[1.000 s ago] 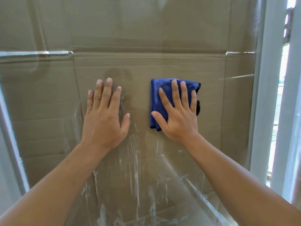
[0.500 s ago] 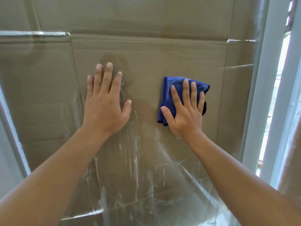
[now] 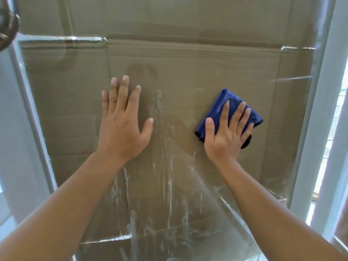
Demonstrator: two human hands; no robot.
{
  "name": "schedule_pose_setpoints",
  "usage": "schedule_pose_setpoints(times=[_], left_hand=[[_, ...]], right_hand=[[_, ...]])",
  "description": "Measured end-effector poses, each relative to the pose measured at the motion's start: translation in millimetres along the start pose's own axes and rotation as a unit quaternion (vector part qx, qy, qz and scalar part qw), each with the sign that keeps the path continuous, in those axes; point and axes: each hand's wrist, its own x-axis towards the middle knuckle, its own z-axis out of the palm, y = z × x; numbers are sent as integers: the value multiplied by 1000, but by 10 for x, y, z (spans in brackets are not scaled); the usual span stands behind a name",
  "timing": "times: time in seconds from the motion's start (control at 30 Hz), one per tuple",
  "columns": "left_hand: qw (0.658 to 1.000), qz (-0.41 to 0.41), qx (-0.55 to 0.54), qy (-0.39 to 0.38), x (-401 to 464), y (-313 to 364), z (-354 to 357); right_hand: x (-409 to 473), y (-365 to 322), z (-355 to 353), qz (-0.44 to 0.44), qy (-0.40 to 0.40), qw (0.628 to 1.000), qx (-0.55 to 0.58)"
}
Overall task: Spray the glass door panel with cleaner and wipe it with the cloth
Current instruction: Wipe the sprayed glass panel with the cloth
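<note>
The glass door panel (image 3: 188, 72) fills the view, with brown cardboard showing behind it. White streaks of cleaner (image 3: 169, 176) run down its lower middle. My left hand (image 3: 122, 125) lies flat on the glass, fingers straight and spread. To its right, my right hand (image 3: 227, 132) presses a folded blue cloth (image 3: 229, 100) against the glass with straight fingers. The cloth sticks out above and beside the fingers, tilted to the right. No spray bottle is in view.
A white door frame (image 3: 323, 110) borders the glass on the right, with a bright gap to the outside beyond it. Another pale frame edge (image 3: 28, 110) runs down the left side. A dark object (image 3: 7, 25) shows at the top left corner.
My right hand has slid the cloth to the right and down across the glass, and the cloth has tilted. The left hand stays pressed at the same spot.
</note>
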Motion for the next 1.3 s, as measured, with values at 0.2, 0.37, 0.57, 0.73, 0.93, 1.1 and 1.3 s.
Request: schedule_pose_setpoints(times=[0.2,0.37,0.57,0.73,0.93,1.1,1.3], left_hand=[[999,-37,10,3,-86,-237,-81],[999,-40,16,8,-104,-386,-129],[999,-43,17,9,-176,-459,-140],[999,-46,11,23,-195,-485,-122],[998,-48,10,27,-214,-497,-174],[999,-49,16,11,-289,-581,-211],[998,-56,1,20,-415,-674,-161]], right_hand=[[-2,-485,25,-170,-14,985,-13],[144,-343,-5,-203,5,979,-25],[549,-987,-108,-29,-41,999,18],[391,-1216,-46,-238,-28,971,-19],[-54,-822,19,-391,-26,920,-25],[-77,-467,27,-227,1,974,-28],[99,-1138,21,-167,-13,986,1]])
